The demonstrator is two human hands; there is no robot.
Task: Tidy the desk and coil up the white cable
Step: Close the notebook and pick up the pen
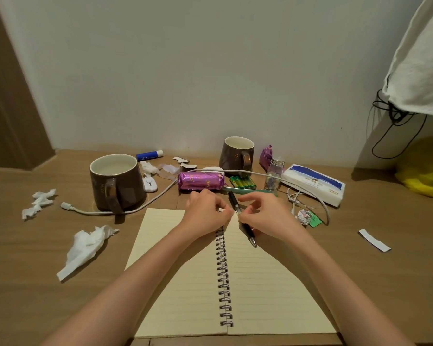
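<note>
- Open on the desk (360, 283), nearest the camera, lies a spiral notebook (260, 283) with blank lined pages.
- Both forearms reach over it to its top edge.
- Right hand (268, 216): thumb and forefinger pinched on a black pen (248, 229) that slants across the right page, other fingers loosely spread.
- Left hand (208, 212): fingers curled together at the top of the spiral; whether it grips anything cannot be told.
- White cable (160, 196) runs uncoiled from a plug at left, round the near brown mug (116, 183) marked "Nice", past the purple packet (201, 181), to the tissue pack (315, 182).
</note>
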